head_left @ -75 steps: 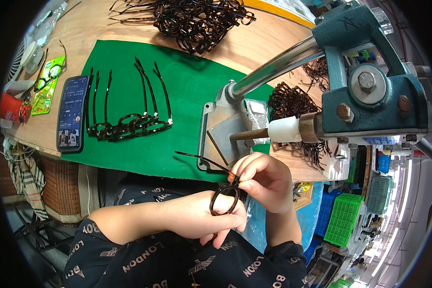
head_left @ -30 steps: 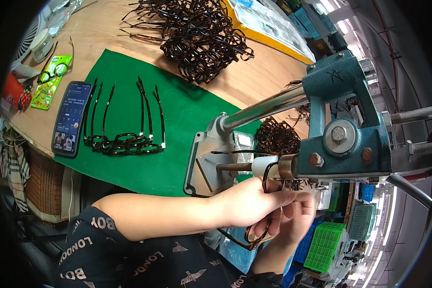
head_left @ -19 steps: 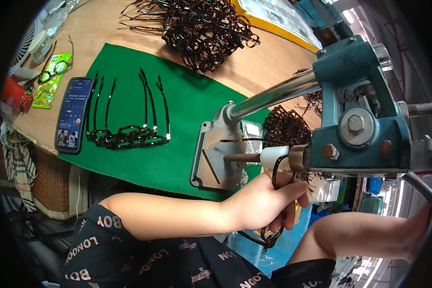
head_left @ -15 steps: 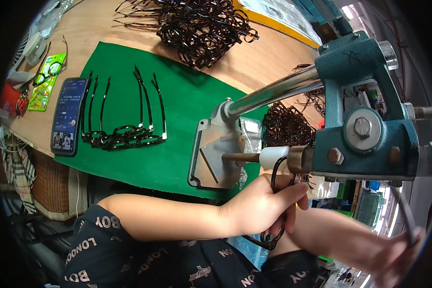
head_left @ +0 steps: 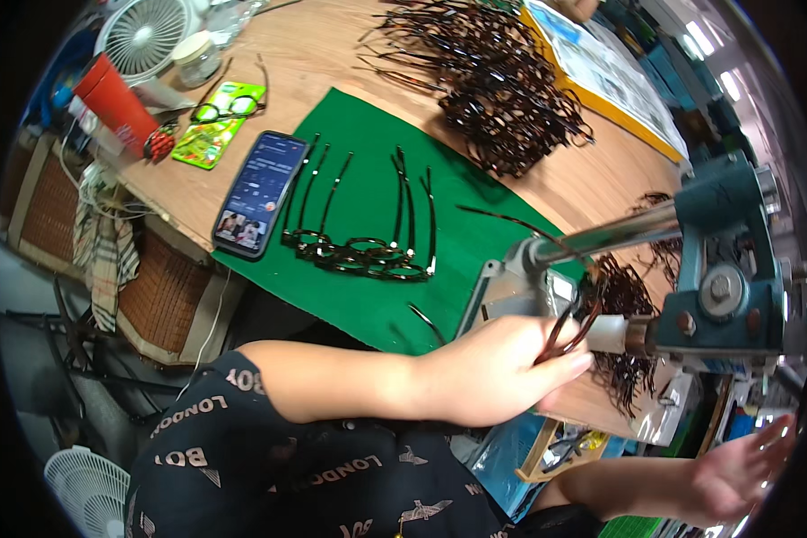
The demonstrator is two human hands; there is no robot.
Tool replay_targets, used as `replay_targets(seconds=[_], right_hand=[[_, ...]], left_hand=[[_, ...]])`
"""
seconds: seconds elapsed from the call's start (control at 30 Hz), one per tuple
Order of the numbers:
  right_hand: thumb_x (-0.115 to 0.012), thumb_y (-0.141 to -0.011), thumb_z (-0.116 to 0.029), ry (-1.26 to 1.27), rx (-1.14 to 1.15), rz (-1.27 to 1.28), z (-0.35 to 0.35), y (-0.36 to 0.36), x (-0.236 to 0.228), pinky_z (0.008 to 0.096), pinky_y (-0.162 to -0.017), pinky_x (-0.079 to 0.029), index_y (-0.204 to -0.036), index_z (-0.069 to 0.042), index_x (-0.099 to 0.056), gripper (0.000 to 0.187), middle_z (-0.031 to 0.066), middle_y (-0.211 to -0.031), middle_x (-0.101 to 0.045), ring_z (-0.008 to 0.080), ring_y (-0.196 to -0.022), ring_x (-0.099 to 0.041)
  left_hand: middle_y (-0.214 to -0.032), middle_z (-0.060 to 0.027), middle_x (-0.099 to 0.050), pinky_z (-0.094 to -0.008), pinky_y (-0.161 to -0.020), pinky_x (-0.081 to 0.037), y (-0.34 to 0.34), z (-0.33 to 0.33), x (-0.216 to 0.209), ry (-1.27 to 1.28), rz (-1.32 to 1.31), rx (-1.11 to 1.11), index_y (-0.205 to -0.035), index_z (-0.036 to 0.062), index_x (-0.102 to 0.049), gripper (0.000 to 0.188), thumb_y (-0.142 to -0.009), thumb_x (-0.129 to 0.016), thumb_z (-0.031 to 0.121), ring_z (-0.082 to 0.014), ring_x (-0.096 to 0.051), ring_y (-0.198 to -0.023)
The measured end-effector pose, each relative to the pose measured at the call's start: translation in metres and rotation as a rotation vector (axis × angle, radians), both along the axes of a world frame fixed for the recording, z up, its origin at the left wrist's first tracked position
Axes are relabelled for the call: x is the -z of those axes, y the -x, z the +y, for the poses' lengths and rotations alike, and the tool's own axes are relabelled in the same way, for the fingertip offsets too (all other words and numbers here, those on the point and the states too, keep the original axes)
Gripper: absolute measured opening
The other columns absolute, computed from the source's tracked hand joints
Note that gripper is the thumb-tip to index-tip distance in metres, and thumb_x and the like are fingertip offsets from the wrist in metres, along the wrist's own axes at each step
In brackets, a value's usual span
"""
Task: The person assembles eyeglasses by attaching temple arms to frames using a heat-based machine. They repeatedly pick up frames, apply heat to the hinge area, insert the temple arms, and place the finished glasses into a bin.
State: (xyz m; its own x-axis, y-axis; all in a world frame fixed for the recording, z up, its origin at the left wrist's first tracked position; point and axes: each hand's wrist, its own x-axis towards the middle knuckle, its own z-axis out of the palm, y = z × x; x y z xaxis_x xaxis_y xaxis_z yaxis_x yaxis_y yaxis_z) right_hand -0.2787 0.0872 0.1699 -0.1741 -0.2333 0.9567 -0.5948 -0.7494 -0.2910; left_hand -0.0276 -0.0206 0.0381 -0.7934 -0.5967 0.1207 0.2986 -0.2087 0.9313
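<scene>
The left hand [head_left: 502, 372] pinches a frame [head_left: 568, 338] between thumb and fingers, just beside the press [head_left: 731, 300]. The right hand [head_left: 740, 471], slightly blurred, has its fingers apart near the lever [head_left: 788, 381].

Wooden table [head_left: 318, 56] with green mat [head_left: 477, 193], eyeglass-frame pile [head_left: 502, 103]

The dark, glossy eyeglass frame [head_left: 586, 332] sits in the left hand [head_left: 502, 372]; its temples are unfolded, pointing leftward.

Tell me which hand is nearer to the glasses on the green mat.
Left. In the picture, the left hand is below and right of those glasses; the right hand is much farther right and lower.
</scene>
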Motion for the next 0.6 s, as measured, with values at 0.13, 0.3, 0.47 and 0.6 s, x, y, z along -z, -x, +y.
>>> replay_targets(seconds=[0.13,0.3,0.47,0.6], right_hand=[[-0.039,-0.093,-0.024,-0.245,0.221,-0.258,-0.022,-0.031,0.067,0.0382,-0.103,-0.033,-0.135,0.003,-0.030,0.051,0.0209,-0.126,-0.048,0.0284,-0.120,-0.045],[-0.040,-0.093,-0.012,-0.464,0.240,-0.338,0.000,-0.008,0.109,0.0330,-0.096,-0.037,-0.134,0.000,-0.033,0.044,0.0138,-0.119,-0.052,0.0209,-0.112,-0.049],[-0.039,-0.093,-0.007,-0.603,0.233,-0.286,0.009,-0.009,0.125,0.0320,-0.095,-0.036,-0.132,0.000,-0.035,0.041,0.0126,-0.117,-0.053,0.0195,-0.109,-0.050],[-0.042,-0.092,-0.007,-0.657,0.272,-0.352,0.012,-0.009,0.138,0.0310,-0.094,-0.037,-0.131,0.001,-0.036,0.040,0.0127,-0.115,-0.053,0.0182,-0.105,-0.050]], left_hand=[[-0.056,-0.0147,-0.052,-0.0408,-0.049,-0.043,-0.039,0.017,0.025,0.539,-0.594,-0.120,-0.091,0.0014,-0.056,0.032,-0.091,-0.050,0.033,-0.0341,-0.054,-0.052],[-0.060,-0.0105,-0.058,-0.0374,-0.054,-0.047,-0.053,0.001,0.044,0.542,-0.617,-0.123,-0.090,0.0036,-0.057,0.034,-0.093,-0.045,0.035,-0.0284,-0.060,-0.058],[-0.059,-0.0040,-0.060,-0.0309,-0.055,-0.048,-0.065,-0.026,0.052,0.548,-0.769,-0.170,-0.084,0.0059,-0.056,0.035,-0.094,-0.043,0.036,-0.0204,-0.062,-0.056],[-0.057,-0.0024,-0.060,-0.0320,-0.057,-0.048,-0.067,-0.021,0.035,0.405,-0.760,-0.036,-0.082,0.0074,-0.056,0.034,-0.096,-0.039,0.033,-0.0203,-0.062,-0.057]])
